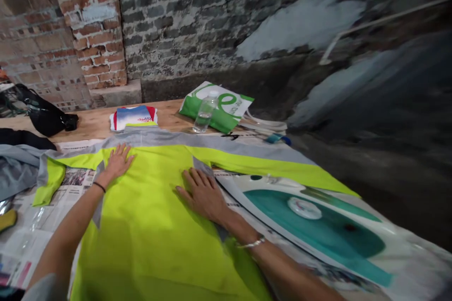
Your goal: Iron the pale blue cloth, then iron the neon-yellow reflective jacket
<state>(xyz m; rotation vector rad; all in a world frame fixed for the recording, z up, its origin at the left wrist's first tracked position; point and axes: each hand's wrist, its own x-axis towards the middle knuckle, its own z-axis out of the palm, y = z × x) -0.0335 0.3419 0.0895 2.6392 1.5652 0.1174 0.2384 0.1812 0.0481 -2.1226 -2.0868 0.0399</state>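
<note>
A yellow-green and grey long-sleeved shirt (151, 207) lies spread on newspaper over a wooden table, its sleeves stretched out to both sides. My left hand (119, 162) rests flat on the shirt's upper left part, fingers spread. Palm down, my right hand (205, 194) lies on the shirt's right side near the grey underarm patch, its fingers extended. Neither hand holds anything. Just right of my right hand sits a large white and teal iron (314, 221), below the right sleeve.
Beyond the shirt are a folded white, red and blue garment (136, 117), a clear bottle (205, 115) and a green-white bag (221, 103). A black pouch (45, 113) and grey cloth (17, 169) lie left. A brick wall (183, 19) stands behind the table.
</note>
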